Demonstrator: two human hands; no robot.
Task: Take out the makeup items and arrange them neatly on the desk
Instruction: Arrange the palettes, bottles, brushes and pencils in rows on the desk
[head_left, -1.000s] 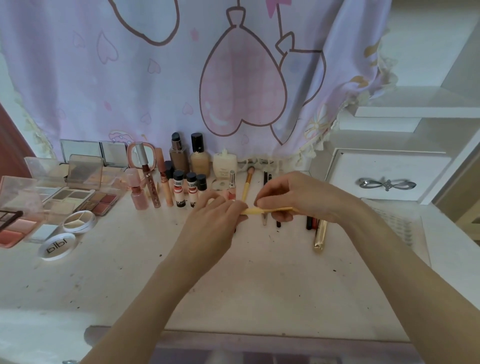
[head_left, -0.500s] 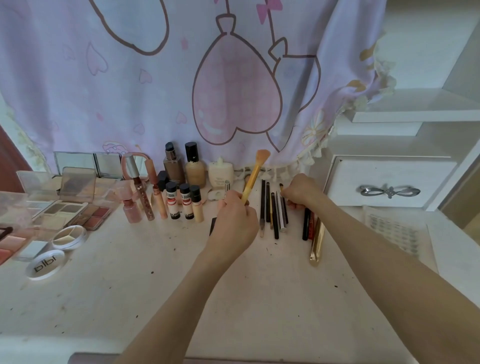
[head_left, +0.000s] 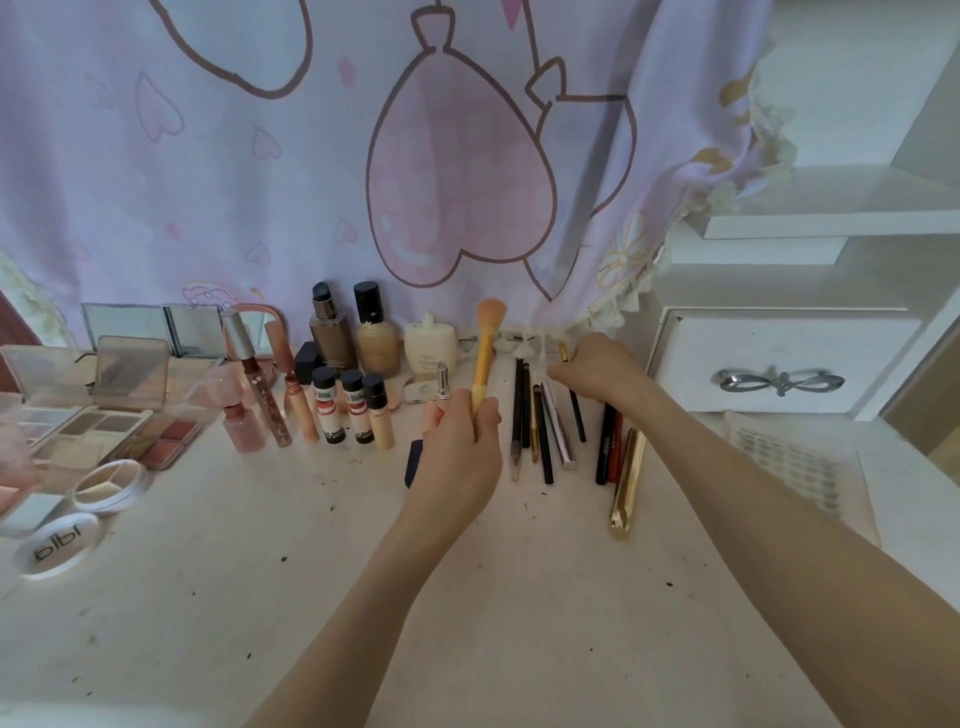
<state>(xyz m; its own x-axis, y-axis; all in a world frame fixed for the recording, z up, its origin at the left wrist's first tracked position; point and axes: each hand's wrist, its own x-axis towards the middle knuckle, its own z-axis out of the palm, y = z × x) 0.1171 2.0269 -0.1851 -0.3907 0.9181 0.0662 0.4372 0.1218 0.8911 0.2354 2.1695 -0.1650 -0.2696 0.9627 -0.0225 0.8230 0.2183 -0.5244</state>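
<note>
My left hand (head_left: 457, 452) grips the yellow handle of a makeup brush (head_left: 486, 349), holding it upright with its peach bristles toward the curtain. My right hand (head_left: 597, 370) is further back and to the right, curled round a thin black pencil with a gold end (head_left: 576, 415) at the back of a row of pencils and liners (head_left: 540, 431) lying on the white desk (head_left: 519, 597). A gold tube (head_left: 626, 483) and dark liners (head_left: 605, 447) lie right of that row. A dark item (head_left: 414, 462) is partly hidden under my left hand.
Foundation bottles (head_left: 332, 332), small concealer tubes (head_left: 353, 410) and lip glosses (head_left: 260, 389) stand at the back left. Open palettes (head_left: 119, 431) and round compacts (head_left: 54, 543) fill the left side. A white drawer unit (head_left: 779, 364) stands at the right, and a pink curtain (head_left: 415, 156) hangs behind.
My hands have parted: the left lifted the yellow brush upright, the right reached back to the pencil row. Over the last half second both hands barely moved.
</note>
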